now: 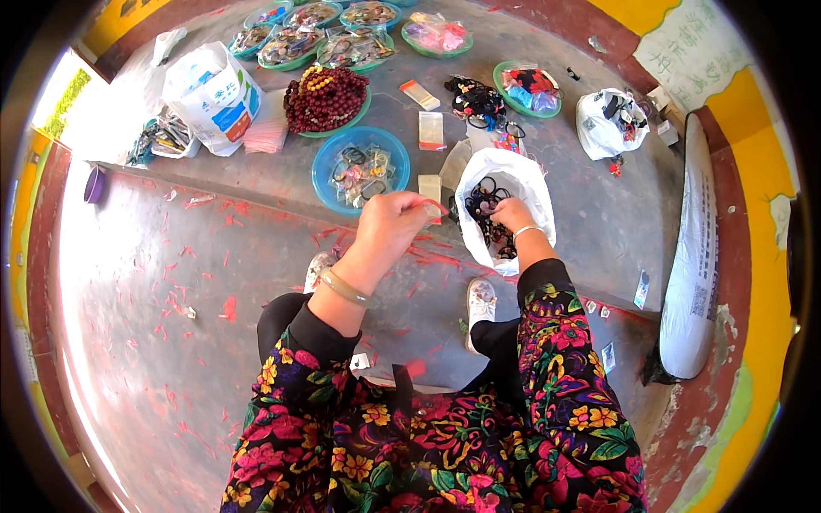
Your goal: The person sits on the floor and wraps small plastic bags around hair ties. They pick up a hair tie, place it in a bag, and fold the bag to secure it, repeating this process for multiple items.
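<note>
Left hand (389, 224) fingers pinched small clear packet (430, 207). Right hand (511, 214) sat in white bag (505, 175) of black hair ties (484, 203), 3 o'clock of packet; its fingers' state unclear.

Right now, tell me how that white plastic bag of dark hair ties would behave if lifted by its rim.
The white plastic bag would probably be floppy: its thin walls already crumple and sag open around the right hand. It likely weighs little, since the dark hair ties inside are small loops. Lifted by one edge, it might tilt and spill them.
</note>
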Demonstrator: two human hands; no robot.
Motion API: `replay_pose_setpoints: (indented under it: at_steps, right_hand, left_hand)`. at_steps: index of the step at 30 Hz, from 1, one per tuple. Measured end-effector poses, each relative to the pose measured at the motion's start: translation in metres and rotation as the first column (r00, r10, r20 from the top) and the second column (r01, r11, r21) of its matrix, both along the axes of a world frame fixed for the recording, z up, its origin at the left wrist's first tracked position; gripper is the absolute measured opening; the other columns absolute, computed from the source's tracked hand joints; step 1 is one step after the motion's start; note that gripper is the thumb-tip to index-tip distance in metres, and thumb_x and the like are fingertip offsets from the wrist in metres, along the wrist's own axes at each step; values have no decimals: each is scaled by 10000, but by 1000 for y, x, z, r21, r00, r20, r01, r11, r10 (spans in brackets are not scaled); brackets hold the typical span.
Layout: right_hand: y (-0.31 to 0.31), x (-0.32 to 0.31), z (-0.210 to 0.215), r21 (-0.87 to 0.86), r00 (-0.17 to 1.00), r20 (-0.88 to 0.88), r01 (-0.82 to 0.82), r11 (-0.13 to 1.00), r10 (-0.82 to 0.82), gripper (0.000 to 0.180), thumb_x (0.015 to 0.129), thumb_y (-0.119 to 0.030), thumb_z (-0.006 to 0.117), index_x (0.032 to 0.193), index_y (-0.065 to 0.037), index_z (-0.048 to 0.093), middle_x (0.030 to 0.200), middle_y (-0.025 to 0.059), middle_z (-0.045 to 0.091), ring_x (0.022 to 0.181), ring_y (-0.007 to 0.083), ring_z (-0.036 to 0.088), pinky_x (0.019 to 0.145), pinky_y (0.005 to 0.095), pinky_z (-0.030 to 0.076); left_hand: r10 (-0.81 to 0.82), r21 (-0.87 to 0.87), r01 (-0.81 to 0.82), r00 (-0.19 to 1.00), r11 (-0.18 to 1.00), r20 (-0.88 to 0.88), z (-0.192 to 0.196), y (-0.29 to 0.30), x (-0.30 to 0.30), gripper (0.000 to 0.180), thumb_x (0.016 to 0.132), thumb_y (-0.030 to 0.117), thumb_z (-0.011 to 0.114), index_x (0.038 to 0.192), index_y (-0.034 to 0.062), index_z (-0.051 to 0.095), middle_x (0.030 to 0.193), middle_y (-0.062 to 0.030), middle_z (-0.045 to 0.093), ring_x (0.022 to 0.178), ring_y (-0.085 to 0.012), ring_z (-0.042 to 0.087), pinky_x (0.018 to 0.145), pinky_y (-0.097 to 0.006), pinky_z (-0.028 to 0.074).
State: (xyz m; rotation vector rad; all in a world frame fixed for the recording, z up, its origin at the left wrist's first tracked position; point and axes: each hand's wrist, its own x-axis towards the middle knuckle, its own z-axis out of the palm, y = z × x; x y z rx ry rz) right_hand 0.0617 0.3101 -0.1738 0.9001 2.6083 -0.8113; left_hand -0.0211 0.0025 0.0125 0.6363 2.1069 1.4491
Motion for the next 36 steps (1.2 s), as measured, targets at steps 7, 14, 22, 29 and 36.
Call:
replay_pose_setpoints:
  at_steps: [7, 14, 22, 29, 36]
  right_hand:
    - [3, 15, 41, -520, 960, 46, 260, 814, -278, 167, 734, -217, 688, 837, -85, 678, 777, 11, 630, 720, 113, 568, 640, 280, 457]
    - [1, 29, 65, -689, 923, 8, 285, 666, -386, 247, 778, -218, 673, 952, -48, 634, 859, 8, 659, 771, 94, 591, 708, 253, 467]
    - [-2, 40, 68, -534, 860, -120, 365, 763, -495, 193, 802, -217, 651, 932, -76, 634, 852, 6, 637, 755, 96, 569, 690, 261, 448]
    - [-18, 38, 103, -527, 821, -354, 221, 820, -449, 123, 850, -230, 606, 899, -117, 619, 868, -17, 623, 797, 83, 513, 683, 279, 368]
    - [-89, 31, 177, -789, 779, -398, -20, 614, -485, 128, 898, -198, 545, 909, -80, 595, 858, 32, 661, 773, 98, 604, 660, 234, 438]
  left_hand:
    - [-10, 23, 10, 1000, 1000, -1, -5, 1, 2, 197, 817, 100, 548, 923, 7, 686, 631, 25, 533, 563, -32, 420, 491, -216, 351]
    - [2, 16, -2, 1000, 1000, -8, -6, 2, 2, 194, 813, 109, 551, 909, 33, 701, 610, 29, 533, 549, -39, 415, 493, -228, 353]
    - [-42, 15, 42, 999, 999, -15, -17, 7, 2, 187, 808, 164, 580, 880, 56, 714, 612, 23, 557, 529, -42, 424, 481, -230, 359]
    - [-56, 105, 56, 998, 993, -6, -21, 12, 4, 173, 797, 136, 585, 893, 67, 711, 583, 24, 536, 504, -43, 417, 462, -234, 355]
    - [-271, 201, 237, 949, 951, 161, -6, 7, 8, 178, 792, 106, 600, 921, 22, 689, 793, -12, 649, 588, -59, 502, 534, -220, 419]
